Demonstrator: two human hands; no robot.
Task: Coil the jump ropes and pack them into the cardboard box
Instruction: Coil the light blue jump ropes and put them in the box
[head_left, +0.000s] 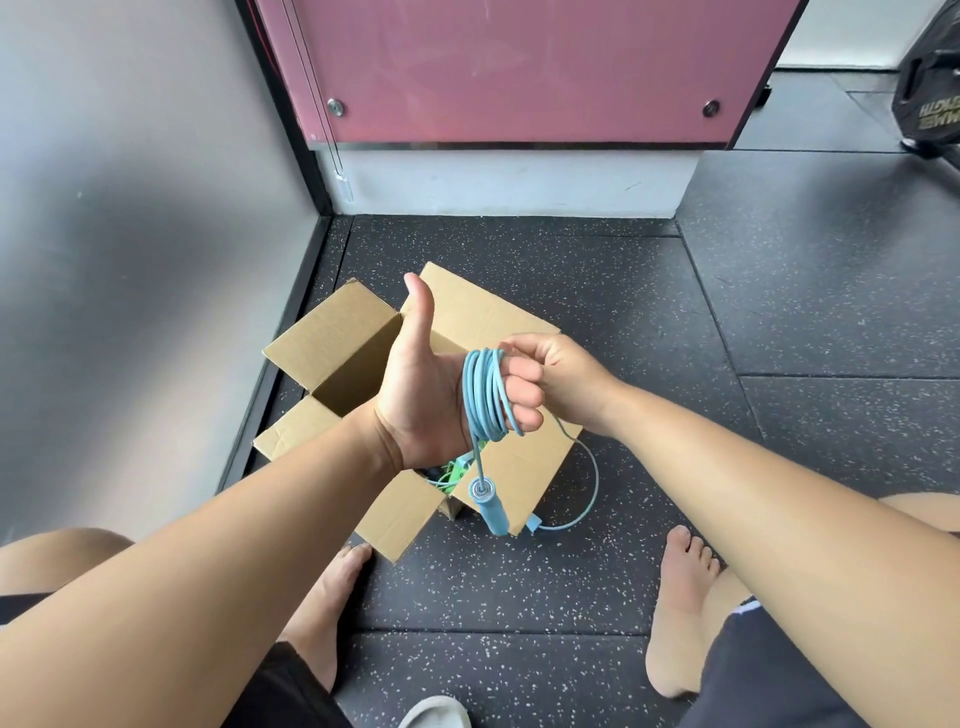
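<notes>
Left hand (431, 384): raised over the cardboard box (332, 353), palm toward the camera, thumb straight up and well apart, the four fingers (522, 389) curled together with the blue jump rope (483, 395) wound round them in several loops. Right hand (556, 371): just beside the left, back of the hand up, fingers bent, fingertips pinching the rope at the top of the coil. One blue handle (491, 506) hangs from the coil on a short length, in front of the box's near flap; the second handle (535, 522) lies on the floor at the box's right side, partly hidden, a loose arc of rope rising from it toward the hands. Cardboard box: open, flaps spread, standing on the floor; a green jump rope (452, 470) shows inside at the near corner. Floor (571, 587): black rubber mats flecked white, seams visible; a bare foot (332, 597) touches the box's near flap, the other foot (680, 597) well to the right; a white slipper (434, 714) at the lower edge. Room: grey wall (130, 208) at left, pink panel (519, 67) with two round fixings behind the box, black gym equipment (930, 93) at top right
</notes>
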